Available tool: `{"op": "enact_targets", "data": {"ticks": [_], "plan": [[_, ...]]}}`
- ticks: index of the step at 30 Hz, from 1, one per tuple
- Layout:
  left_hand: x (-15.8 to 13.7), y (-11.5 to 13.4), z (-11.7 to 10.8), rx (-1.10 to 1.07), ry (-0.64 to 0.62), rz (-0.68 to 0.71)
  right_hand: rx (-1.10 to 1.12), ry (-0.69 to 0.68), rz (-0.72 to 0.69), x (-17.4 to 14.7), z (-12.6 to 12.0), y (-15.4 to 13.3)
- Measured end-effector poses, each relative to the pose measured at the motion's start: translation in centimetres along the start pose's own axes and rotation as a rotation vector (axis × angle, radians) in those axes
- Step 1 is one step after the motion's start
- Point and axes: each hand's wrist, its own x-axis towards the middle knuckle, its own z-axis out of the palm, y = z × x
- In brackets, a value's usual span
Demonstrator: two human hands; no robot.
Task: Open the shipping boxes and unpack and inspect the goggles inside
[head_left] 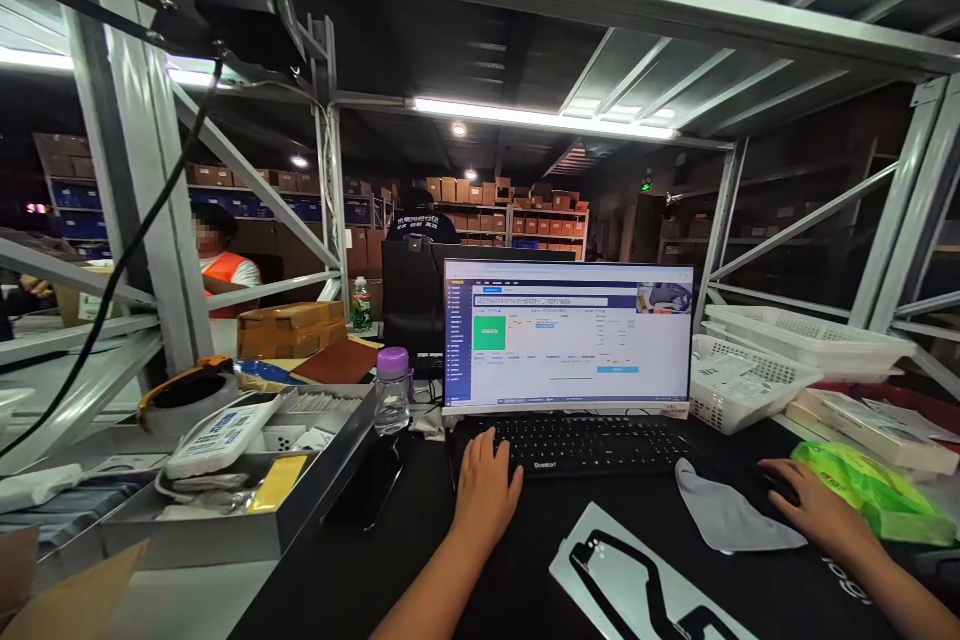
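Observation:
My left hand (486, 480) lies over the left end of a black keyboard (577, 442), its fingers stretched out and holding nothing. At the right, my right hand (817, 505) is curved over a dark computer mouse (784, 492), mostly hidden under the palm and fingers. A crumpled grey cloth (731, 510) lies just left of that hand, and a bright green plastic bag (862, 480) is close on its other side. Behind the keyboard stands a lit monitor (562, 350) showing a web page. A white sheet with black shaped strips (600, 570) lies between my forearms.
A purple-capped bottle (392, 400) and a phone (365, 485) are left of the keyboard, beside a grey box of small goods (225, 520). White baskets (739, 385) stand at right. Metal rack posts (142, 170) frame the desk. A person in an orange vest (225, 265) sits beyond.

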Motion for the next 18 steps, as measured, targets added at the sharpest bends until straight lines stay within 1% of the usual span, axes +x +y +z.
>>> {"op": "enact_targets", "data": {"ticks": [4, 8, 13, 18], "plan": [[-0.2, 0.2, 0.0, 0.022, -0.141, -0.041, -0.011, -0.004, -0.022, 0.1, 0.0, 0.0], [-0.4, 0.6, -0.2, 0.027, -0.244, -0.059, -0.021, -0.005, -0.023, 0.2, -0.3, -0.3], [-0.6, 1.1, -0.5, 0.03, -0.322, -0.064, -0.005, 0.005, -0.031, 0.3, -0.3, 0.0], [-0.6, 1.2, -0.8, 0.029, -0.351, -0.064, 0.022, -0.003, -0.025, 0.4, 0.0, 0.4]]}}
